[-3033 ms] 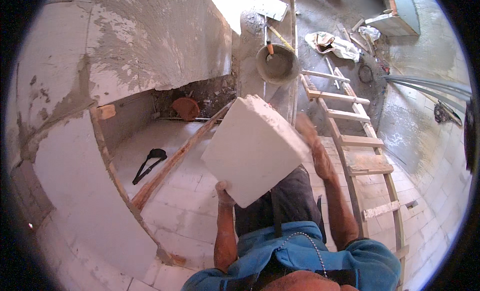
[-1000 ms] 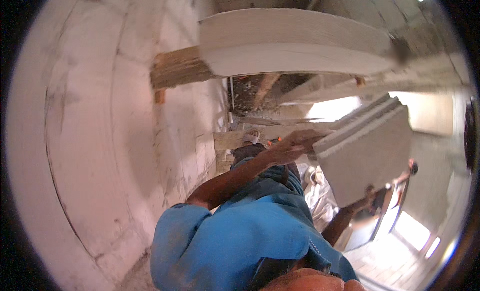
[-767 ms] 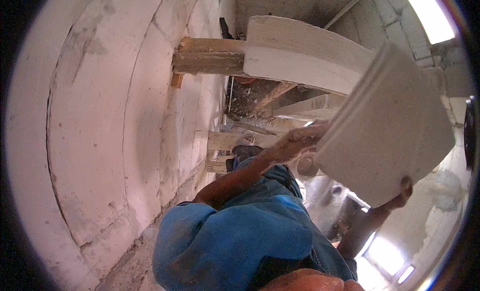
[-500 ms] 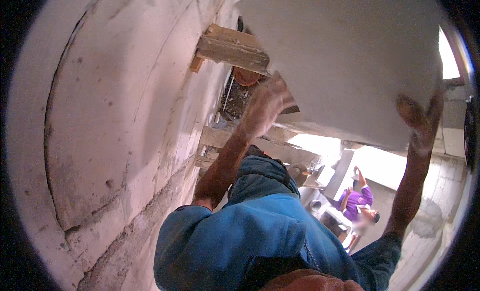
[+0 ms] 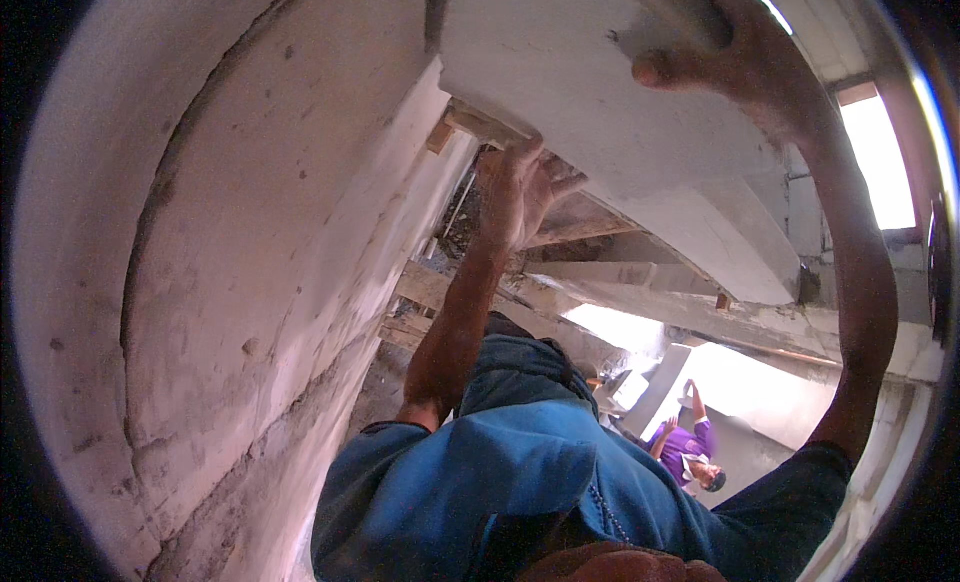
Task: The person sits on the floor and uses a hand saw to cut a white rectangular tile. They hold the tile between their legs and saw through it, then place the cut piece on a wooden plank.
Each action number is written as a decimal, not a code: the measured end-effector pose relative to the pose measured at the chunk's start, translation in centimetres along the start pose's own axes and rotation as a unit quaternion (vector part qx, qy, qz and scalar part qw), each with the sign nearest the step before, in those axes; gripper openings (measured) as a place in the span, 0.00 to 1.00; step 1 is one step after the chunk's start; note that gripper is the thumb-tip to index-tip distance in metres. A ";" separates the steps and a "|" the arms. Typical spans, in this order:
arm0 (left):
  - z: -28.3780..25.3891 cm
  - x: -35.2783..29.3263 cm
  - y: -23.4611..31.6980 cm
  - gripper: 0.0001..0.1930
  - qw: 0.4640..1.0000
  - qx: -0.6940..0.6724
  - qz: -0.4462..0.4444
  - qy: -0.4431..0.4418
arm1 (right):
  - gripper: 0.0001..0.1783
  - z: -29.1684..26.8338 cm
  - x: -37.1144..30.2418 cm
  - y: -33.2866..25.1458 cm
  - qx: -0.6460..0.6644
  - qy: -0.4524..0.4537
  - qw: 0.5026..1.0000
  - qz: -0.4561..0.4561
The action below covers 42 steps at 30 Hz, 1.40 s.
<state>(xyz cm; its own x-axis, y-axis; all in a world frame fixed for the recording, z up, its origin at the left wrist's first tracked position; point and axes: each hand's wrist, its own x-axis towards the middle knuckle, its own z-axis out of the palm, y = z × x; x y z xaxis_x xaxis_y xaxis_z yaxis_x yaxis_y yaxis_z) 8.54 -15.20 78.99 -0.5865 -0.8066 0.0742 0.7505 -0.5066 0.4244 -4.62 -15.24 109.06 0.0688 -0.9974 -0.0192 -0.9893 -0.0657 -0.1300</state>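
Observation:
A big pale slab (image 5: 580, 82) with a smooth face fills the upper middle, its lower edge slanting down to the right. My left hand (image 5: 515, 197) is raised below its left part, fingers apart; the fingertips meet the slab's edge in the picture, but I cannot tell whether they touch. At the upper right, my right hand (image 5: 745, 72) reaches over the slab's face. Its thumb and fingers curl round a grey, rounded, bar-like piece (image 5: 685, 12), whose far end leaves the view.
A rough pale wall (image 5: 270, 242) rises along my left. A short wooden beam (image 5: 485, 124) juts out near the slab's left edge. Below run pale ledges (image 5: 680, 282). Farther off, a person in purple (image 5: 685, 447) has an arm raised. A bright opening (image 5: 880, 157) lies at the right.
My right hand has risen and now curls round the grey piece; before, it was lower by the slab's right edge. The slab appears tilted, with more ledges visible below. My left hand has spread its fingers.

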 end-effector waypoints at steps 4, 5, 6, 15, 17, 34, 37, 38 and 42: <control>-0.4 0.7 1.2 0.35 0.999 0.009 0.028 -0.016 | 0.63 0.5 1.3 1.0 0.086 0.005 0.995 -0.044; 0.6 0.3 1.7 0.37 0.999 0.021 0.023 0.018 | 0.63 0.9 1.4 1.1 0.123 0.000 0.992 -0.041; 0.4 0.3 1.4 0.33 0.999 0.021 0.023 0.021 | 0.63 1.6 1.8 1.8 0.120 0.001 0.990 -0.069; -1.9 2.0 -1.6 0.30 0.998 0.002 0.059 0.039 | 0.59 3.9 2.8 4.4 0.076 0.011 0.986 -0.150; -1.8 2.1 -2.0 0.30 0.996 0.011 0.079 0.039 | 0.59 4.5 3.3 5.0 0.062 0.015 0.982 -0.179; -2.5 3.7 -1.4 0.40 0.990 0.052 0.079 0.108 | 0.55 6.1 4.7 2.8 0.040 0.024 0.985 -0.167; -3.2 3.9 -2.2 0.46 0.991 0.063 0.061 0.102 | 0.55 8.0 4.7 5.4 0.030 0.080 0.975 -0.206; -3.5 4.0 -2.1 0.49 0.991 0.072 0.057 0.099 | 0.55 7.7 4.6 5.0 0.025 0.067 0.977 -0.201; -4.5 4.2 -1.9 0.49 0.984 0.084 0.085 0.133 | 0.54 8.8 5.6 5.2 0.076 0.045 0.978 -0.187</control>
<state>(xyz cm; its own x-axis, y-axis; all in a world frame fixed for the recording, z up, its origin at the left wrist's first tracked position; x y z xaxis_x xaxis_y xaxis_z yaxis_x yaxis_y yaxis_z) 6.06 -19.04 74.44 -0.3388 -0.9380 -0.0730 0.7568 -0.3178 0.5711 -8.25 -20.97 99.52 0.4037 -0.9033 0.1452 -0.8663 -0.4284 -0.2570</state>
